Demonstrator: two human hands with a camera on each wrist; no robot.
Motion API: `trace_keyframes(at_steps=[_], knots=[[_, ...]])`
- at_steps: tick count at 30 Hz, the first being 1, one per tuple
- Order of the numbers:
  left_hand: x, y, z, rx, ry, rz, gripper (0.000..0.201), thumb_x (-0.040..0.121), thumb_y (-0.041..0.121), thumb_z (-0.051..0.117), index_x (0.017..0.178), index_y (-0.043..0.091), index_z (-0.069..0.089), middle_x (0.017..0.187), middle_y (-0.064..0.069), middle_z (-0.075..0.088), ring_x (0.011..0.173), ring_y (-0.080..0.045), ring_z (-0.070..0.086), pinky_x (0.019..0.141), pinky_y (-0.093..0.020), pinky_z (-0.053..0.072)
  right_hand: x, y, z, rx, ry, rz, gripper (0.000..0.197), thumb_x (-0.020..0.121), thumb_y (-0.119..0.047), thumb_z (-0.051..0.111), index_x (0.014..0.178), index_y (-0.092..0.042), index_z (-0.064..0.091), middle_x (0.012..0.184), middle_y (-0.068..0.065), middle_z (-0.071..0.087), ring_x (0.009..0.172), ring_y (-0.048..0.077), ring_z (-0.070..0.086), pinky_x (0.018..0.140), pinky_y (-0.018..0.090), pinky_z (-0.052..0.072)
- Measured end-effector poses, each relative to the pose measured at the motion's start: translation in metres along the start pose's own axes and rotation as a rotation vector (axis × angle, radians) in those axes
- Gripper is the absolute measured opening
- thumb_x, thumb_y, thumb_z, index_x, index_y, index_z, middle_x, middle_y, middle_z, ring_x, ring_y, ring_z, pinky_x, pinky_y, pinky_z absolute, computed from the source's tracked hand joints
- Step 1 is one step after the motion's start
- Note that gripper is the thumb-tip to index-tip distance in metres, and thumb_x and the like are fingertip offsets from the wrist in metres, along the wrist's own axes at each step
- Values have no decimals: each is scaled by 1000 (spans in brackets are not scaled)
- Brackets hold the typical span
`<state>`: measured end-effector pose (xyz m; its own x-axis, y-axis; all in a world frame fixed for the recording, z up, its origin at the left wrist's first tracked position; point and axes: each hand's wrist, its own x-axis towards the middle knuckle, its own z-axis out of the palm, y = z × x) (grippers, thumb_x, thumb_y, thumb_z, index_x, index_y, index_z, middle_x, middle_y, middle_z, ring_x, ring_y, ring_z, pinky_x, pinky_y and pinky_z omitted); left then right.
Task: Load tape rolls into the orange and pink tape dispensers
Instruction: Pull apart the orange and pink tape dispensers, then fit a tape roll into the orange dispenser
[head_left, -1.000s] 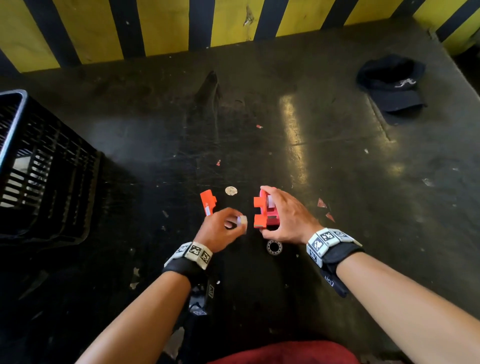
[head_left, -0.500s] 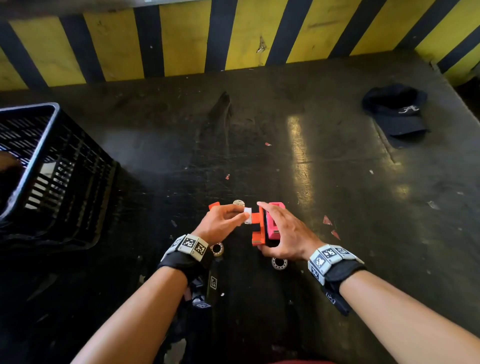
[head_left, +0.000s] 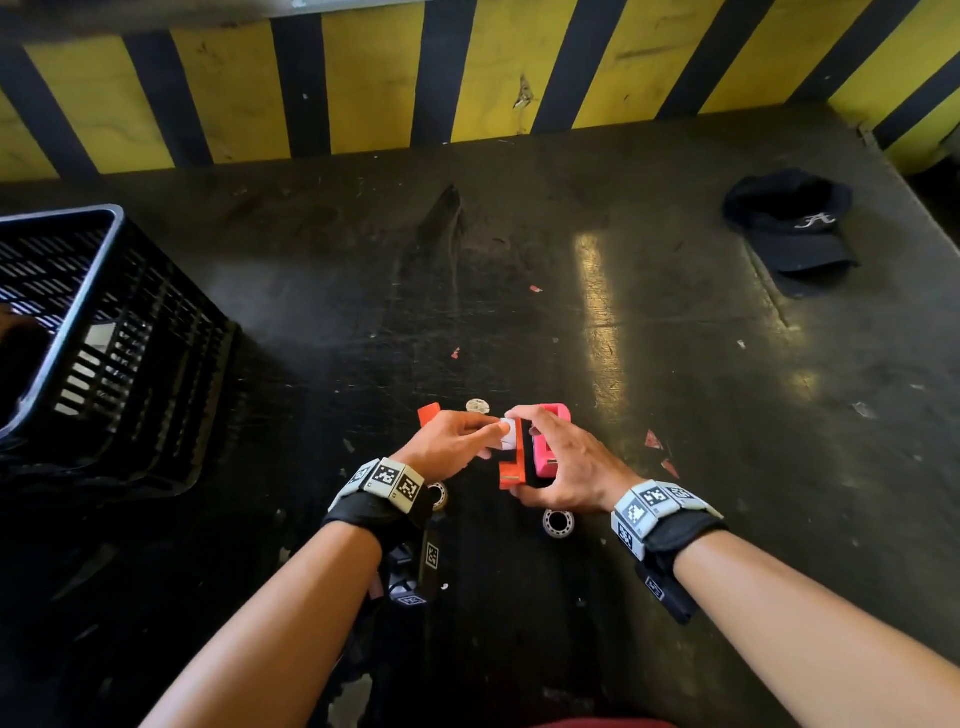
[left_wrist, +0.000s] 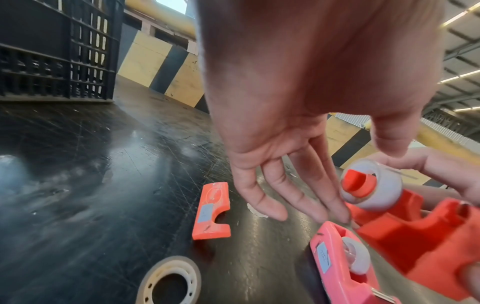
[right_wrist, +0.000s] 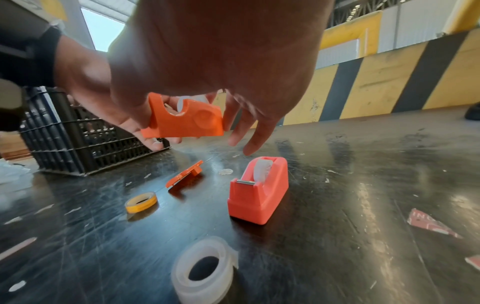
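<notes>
My right hand (head_left: 545, 467) grips the orange dispenser body (head_left: 511, 465) just above the dark table; the right wrist view shows it (right_wrist: 184, 121) between thumb and fingers. My left hand (head_left: 496, 430) pinches a white tape roll (head_left: 510, 435), which sits on the dispenser's orange spindle (left_wrist: 355, 181). The pink dispenser (right_wrist: 259, 189) stands on the table just behind, with a roll in it. The orange side cover (left_wrist: 213, 211) lies flat to the left.
Loose tape rolls lie near my wrists: a clear one (right_wrist: 205, 273) and a yellowish one (right_wrist: 141, 202). A black crate (head_left: 104, 338) stands at the left and a black cap (head_left: 795, 228) at the far right. Red paper scraps (head_left: 653, 440) lie right of the pink dispenser. A striped wall is behind.
My left hand has carried the white roll rightward from beside the orange dispenser onto its spindle. The right hand keeps its hold. The head view has tilted up slightly.
</notes>
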<state>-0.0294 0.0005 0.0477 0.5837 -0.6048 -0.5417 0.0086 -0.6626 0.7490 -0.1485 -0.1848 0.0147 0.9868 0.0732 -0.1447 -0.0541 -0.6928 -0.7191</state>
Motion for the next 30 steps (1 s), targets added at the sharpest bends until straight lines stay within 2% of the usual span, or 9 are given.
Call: trace_keyframes(at_steps=[3, 6, 10, 15, 20, 23, 25, 27, 30], knots=[[3, -7, -11, 88, 149, 1, 37, 100, 38, 61, 133, 23, 67, 111, 5, 77, 97, -9, 71, 79, -23, 54, 6, 0, -4, -4, 35, 29, 86, 69, -46, 83, 140, -38, 34, 108, -17, 51, 102, 17, 58, 86, 37, 54], [12, -30, -24, 379, 308, -50, 59, 88, 31, 75, 142, 26, 54, 131, -4, 66, 118, -23, 65, 102, -39, 54, 16, -1, -6, -8, 23, 54, 88, 67, -48, 82, 138, -41, 32, 110, -14, 55, 107, 23, 58, 88, 41, 54], [28, -59, -33, 575, 167, -181, 114, 71, 38, 90, 160, 31, 20, 165, -10, 25, 146, -39, 41, 113, -55, 47, 26, -2, -10, 11, 9, 82, 84, 70, -44, 82, 138, -38, 32, 122, -6, 58, 112, 24, 61, 93, 37, 50], [44, -68, -33, 627, 80, -238, 125, 70, 34, 92, 163, 32, 8, 175, -1, 2, 153, -42, 27, 116, -61, 40, 39, 0, -11, 28, -14, 121, 85, 71, -44, 82, 139, -38, 31, 126, -5, 57, 112, 21, 60, 88, 31, 46], [49, -70, -36, 536, 113, -187, 110, 77, 36, 87, 162, 24, 19, 168, -5, 29, 148, -36, 37, 116, -53, 43, 46, 1, -12, 59, -33, 149, 85, 71, -43, 81, 139, -40, 31, 130, -6, 56, 117, 18, 58, 93, 34, 47], [44, -60, -38, 258, 86, -90, 104, 74, 37, 88, 159, 23, 30, 149, 5, 54, 135, -17, 53, 114, -40, 44, 48, 4, -13, 93, -25, 174, 83, 70, -45, 78, 139, -42, 32, 133, -7, 58, 122, 17, 58, 101, 41, 49], [39, -46, -39, -7, -4, -49, 98, 78, 29, 86, 159, 23, 31, 141, 13, 56, 131, -15, 58, 115, -44, 46, 49, 5, -15, 112, -30, 186, 81, 70, -45, 77, 138, -42, 33, 133, -6, 59, 122, 17, 59, 103, 44, 49], [33, -32, -37, -186, -84, -14, 92, 83, 17, 83, 160, 22, 32, 145, 10, 54, 121, -11, 68, 107, -42, 53, 49, 5, -18, 128, -46, 200, 79, 69, -46, 76, 136, -44, 35, 131, -7, 61, 121, 16, 60, 103, 45, 49], [26, -11, -33, -253, -133, 25, 99, 70, 27, 80, 158, 25, 33, 142, 10, 53, 111, -10, 73, 97, -34, 57, 47, 1, -24, 152, -65, 205, 76, 69, -45, 76, 134, -44, 37, 129, -8, 62, 119, 16, 61, 103, 46, 50]])
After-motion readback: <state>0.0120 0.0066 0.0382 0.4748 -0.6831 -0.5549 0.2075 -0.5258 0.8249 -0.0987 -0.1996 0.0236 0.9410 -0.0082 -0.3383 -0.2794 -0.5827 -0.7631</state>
